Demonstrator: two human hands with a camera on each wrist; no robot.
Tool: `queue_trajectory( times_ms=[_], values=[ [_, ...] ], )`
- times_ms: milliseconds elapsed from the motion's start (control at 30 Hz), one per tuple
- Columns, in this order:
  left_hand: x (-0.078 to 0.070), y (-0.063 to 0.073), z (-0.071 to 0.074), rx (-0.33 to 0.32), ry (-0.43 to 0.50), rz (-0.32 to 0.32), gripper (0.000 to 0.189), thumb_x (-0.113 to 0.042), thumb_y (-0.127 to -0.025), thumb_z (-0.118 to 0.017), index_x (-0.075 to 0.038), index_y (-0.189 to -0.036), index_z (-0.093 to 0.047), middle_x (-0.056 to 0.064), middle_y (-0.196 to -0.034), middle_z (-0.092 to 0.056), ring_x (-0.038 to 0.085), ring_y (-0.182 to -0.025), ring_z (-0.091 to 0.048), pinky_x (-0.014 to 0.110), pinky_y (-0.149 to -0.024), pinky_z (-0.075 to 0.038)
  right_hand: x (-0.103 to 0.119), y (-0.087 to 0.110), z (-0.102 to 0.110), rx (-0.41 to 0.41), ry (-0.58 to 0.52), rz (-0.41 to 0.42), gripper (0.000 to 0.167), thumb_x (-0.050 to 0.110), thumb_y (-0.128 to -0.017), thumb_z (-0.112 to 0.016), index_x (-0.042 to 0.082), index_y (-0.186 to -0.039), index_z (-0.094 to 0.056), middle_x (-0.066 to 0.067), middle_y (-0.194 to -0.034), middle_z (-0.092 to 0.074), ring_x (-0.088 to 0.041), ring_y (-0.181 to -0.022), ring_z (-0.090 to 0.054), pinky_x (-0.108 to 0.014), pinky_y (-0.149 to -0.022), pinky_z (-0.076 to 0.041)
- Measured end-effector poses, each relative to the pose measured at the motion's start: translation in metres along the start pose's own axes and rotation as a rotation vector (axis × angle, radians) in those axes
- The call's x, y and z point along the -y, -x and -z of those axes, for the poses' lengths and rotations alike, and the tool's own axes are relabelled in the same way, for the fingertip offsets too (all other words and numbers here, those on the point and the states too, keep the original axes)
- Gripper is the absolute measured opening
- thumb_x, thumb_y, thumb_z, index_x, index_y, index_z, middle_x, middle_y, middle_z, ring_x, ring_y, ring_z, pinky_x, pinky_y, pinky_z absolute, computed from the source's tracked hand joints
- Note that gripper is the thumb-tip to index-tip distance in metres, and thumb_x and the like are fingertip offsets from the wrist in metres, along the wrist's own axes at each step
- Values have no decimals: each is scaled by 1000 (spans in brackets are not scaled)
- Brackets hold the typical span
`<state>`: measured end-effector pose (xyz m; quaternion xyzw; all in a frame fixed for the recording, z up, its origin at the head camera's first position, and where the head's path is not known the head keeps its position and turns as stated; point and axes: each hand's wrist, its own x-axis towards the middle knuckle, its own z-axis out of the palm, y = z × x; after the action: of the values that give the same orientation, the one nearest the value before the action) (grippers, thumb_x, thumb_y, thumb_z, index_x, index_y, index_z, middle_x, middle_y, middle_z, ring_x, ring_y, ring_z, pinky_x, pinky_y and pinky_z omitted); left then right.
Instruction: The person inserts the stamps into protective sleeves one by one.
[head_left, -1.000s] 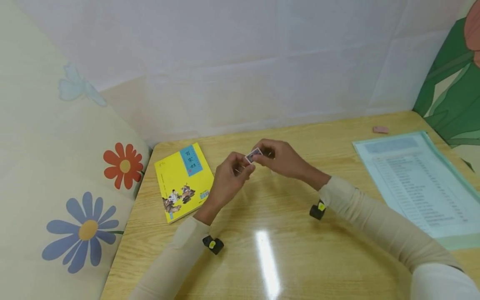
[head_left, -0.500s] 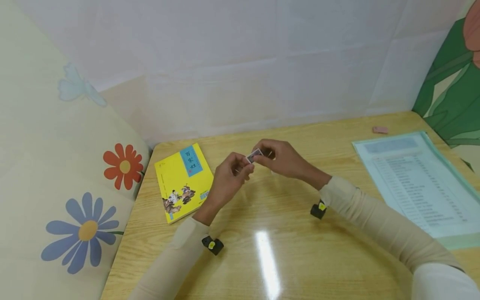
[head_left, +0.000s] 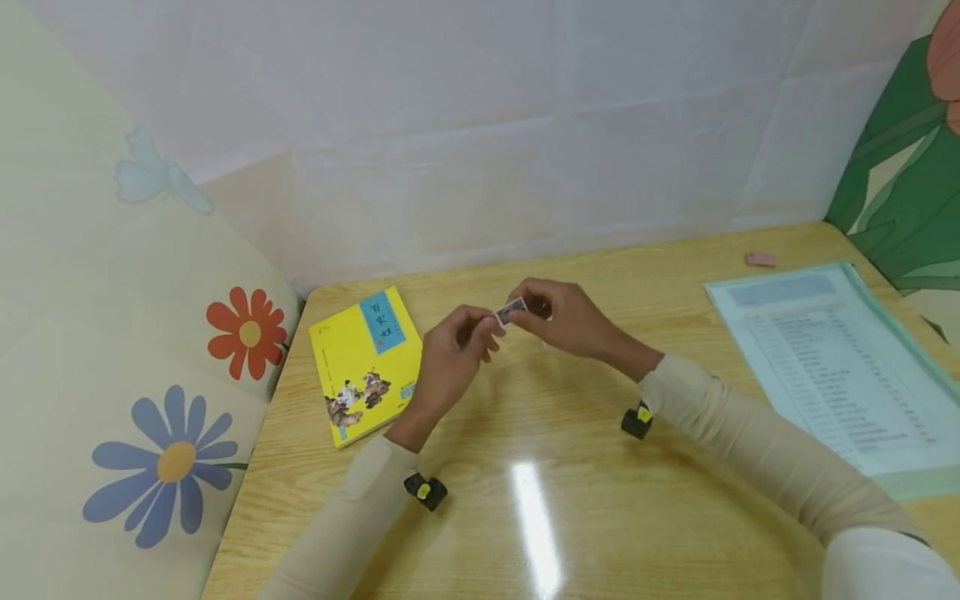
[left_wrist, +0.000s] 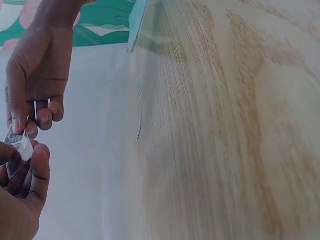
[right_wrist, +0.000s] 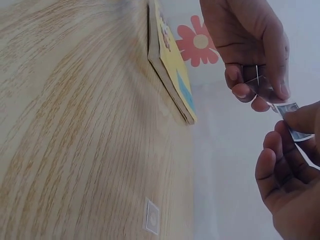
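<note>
A small stamp-like picture card (head_left: 510,311) with a white border is held up over the table between both hands. My right hand (head_left: 570,318) pinches it, thumb across its printed face. At its left corner is my left hand (head_left: 448,354), whose thumb and fingertips pinch a clear plastic piece (right_wrist: 263,89), perhaps a sleeve. The right wrist view shows the card (right_wrist: 301,135) meeting the left thumb's tip. Crinkled clear film (left_wrist: 25,148) shows between the fingers in the left wrist view. How card and plastic fit together is partly hidden.
A yellow book (head_left: 352,354) lies left of the hands. A small white-edged square (right_wrist: 152,218) lies flat on the wooden table (head_left: 600,517). To the right are a printed sheet in a pale green folder (head_left: 832,358) and a small pink block (head_left: 761,259). Walls border the table behind and at left.
My left hand has shifted slightly left and its fingers have moved at the card's corner. The right hand stays nearly still with the card.
</note>
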<state>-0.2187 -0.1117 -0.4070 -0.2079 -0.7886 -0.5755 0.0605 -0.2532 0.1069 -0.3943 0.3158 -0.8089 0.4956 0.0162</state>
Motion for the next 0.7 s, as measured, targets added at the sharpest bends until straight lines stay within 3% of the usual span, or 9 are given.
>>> queue_trajectory(
  times_ms=[267, 700],
  values=[
    [1, 0, -2, -62, 52, -31, 18, -24, -103, -60, -8, -107, -66, 6, -97, -70, 26, -78, -65, 32, -64, -56, -1, 0, -3, -18, 9, 26, 14, 32, -102, -62, 22, -111, -66, -1, -85, -64, -16, -66, -58, -35, -58, -49],
    [-3, 0, -4, -81, 37, -16, 18, -17, -102, -61, -1, -109, -65, 13, -100, -69, 39, -82, -64, 37, -65, -56, 1, -2, -3, -32, 19, 7, 14, 32, -102, -62, 22, -111, -66, -2, -80, -62, -18, -60, -55, -34, -54, -47]
  ],
)
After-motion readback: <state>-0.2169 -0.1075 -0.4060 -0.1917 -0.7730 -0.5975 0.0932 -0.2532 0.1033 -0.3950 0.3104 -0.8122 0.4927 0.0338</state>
